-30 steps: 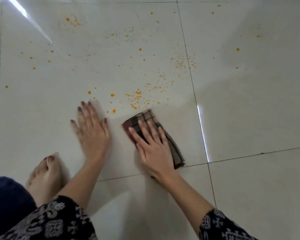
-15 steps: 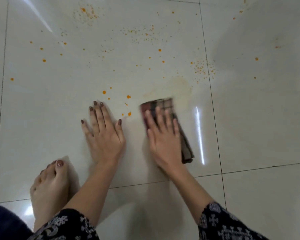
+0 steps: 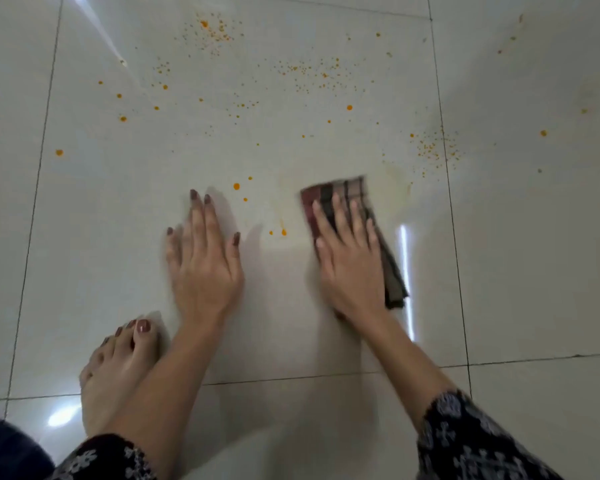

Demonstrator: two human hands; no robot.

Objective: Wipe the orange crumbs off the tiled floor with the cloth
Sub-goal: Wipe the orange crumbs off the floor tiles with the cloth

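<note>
Right hand point(image 3: 352, 268), fingers flat and spread, presses folded cloth point(image 3: 340, 195) on tiled floor point(image 3: 534, 271). Left hand point(image 3: 205, 268) open, braced flat, holds nothing. Orange crumbs point(image 3: 283, 232) between hands, more far. Best: overlapping firm strokes, gathering inward, refolding cloth.

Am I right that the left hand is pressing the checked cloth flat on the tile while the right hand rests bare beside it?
No, swapped. The head view shows the right hand pressing the checked cloth flat on the tile, while the left hand rests bare beside it.
</note>
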